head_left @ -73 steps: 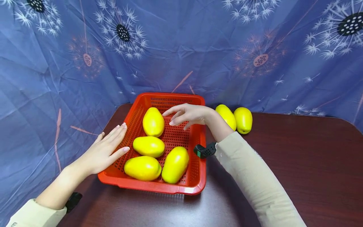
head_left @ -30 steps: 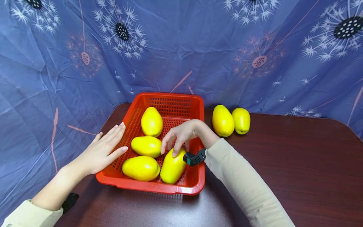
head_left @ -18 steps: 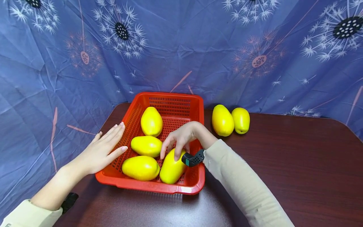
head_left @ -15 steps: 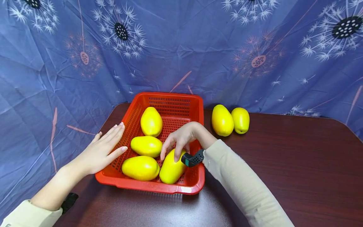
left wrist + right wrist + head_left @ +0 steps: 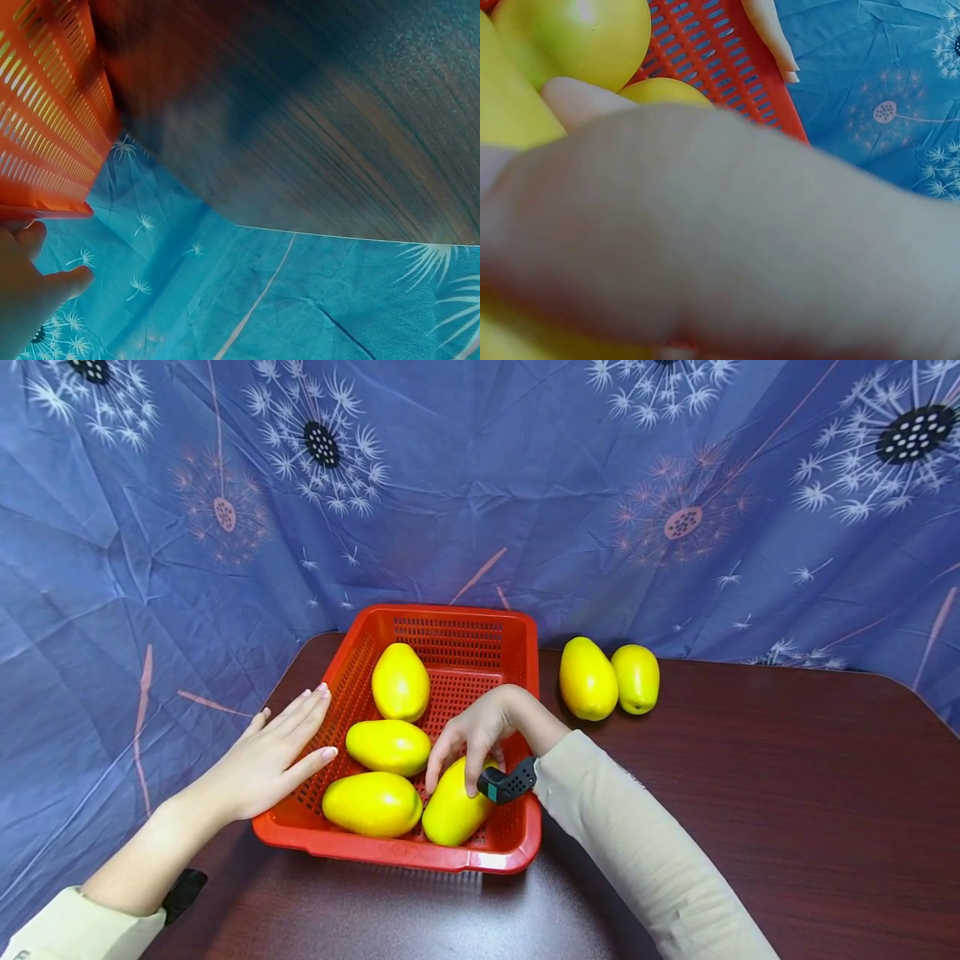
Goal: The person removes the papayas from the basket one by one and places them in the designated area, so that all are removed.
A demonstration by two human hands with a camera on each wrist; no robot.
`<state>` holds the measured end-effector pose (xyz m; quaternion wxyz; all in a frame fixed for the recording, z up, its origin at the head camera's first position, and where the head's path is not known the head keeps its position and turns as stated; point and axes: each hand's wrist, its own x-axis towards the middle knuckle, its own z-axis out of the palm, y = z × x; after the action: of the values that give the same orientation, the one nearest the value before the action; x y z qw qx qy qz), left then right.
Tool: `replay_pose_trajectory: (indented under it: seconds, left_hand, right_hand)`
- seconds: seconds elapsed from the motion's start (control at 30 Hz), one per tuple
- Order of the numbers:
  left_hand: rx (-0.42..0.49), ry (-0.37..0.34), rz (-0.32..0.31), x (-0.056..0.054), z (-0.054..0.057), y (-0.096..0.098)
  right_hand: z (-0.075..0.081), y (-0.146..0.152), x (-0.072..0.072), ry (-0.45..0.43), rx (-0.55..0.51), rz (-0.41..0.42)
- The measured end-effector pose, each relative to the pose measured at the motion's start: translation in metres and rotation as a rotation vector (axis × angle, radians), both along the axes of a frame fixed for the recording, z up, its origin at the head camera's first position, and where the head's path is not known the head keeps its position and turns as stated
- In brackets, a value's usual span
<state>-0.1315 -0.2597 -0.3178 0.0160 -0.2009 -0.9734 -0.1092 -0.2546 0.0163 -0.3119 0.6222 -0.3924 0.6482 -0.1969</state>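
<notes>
A red plastic basket [image 5: 528, 647] with slotted walls holds several yellow mangoes. My right hand [image 5: 483, 727] reaches down into it and grips the front right mango [image 5: 452, 814], fingers and thumb curled round its upper end. That mango still lies in the basket. Beside it are the front left mango [image 5: 372, 805] and the middle mango [image 5: 388, 747]; farther back rests another mango [image 5: 401, 682]. My left hand [image 5: 273, 760] rests on the basket's left rim with straight fingers. In the right wrist view, the blurred right hand [image 5: 705, 225] hides most of the held mango.
Right of the basket, two more mangoes lie side by side on the dark wooden table [image 5: 750, 793], a larger mango [image 5: 588, 679] and a smaller mango [image 5: 637, 679]. A blue dandelion-print cloth [image 5: 465, 485] hangs behind and to the left.
My right hand has come down from above the basket's back half toward the front right mango and taken hold of it. My left hand stays on the rim.
</notes>
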Motion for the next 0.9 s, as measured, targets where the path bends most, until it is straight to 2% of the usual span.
replay_pose_trajectory:
  seconds: [0.33,0.53,0.9]
  left_hand:
    - [0.014,0.007,-0.003,0.0000,-0.0004,0.0010]
    - [0.011,-0.001,-0.002,0.0006,0.0005,0.0018]
    - [0.018,0.004,-0.001,0.0000,-0.0036,-0.0006]
  right_hand:
    - [-0.0014,0.0014,-0.0003,0.013,-0.019,0.022]
    - [-0.0034,0.0022,-0.0013,-0.014,-0.049,0.049]
    - [-0.0067,0.0052,-0.0048,-0.135,-0.223,0.123]
